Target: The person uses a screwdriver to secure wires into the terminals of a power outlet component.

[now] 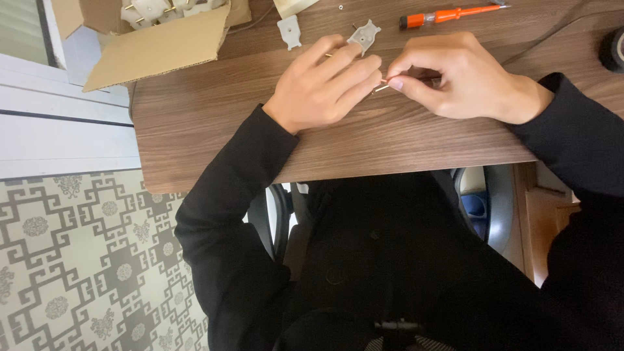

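Observation:
My left hand [325,81] rests on the wooden desk [195,117] with its fingers curled around something small that I cannot make out. My right hand [455,75] meets it fingertip to fingertip and pinches a thin metal strip [382,86] between thumb and forefinger. A small white plastic plug part [364,36] with metal prongs lies just beyond my left fingers. A second white plastic plate [289,31] lies further left of it.
An orange-handled screwdriver [448,14] lies at the desk's far edge. An open cardboard box [156,39] with several white parts stands at the far left. A black roll [614,49] sits at the right edge. Patterned floor lies left of the desk.

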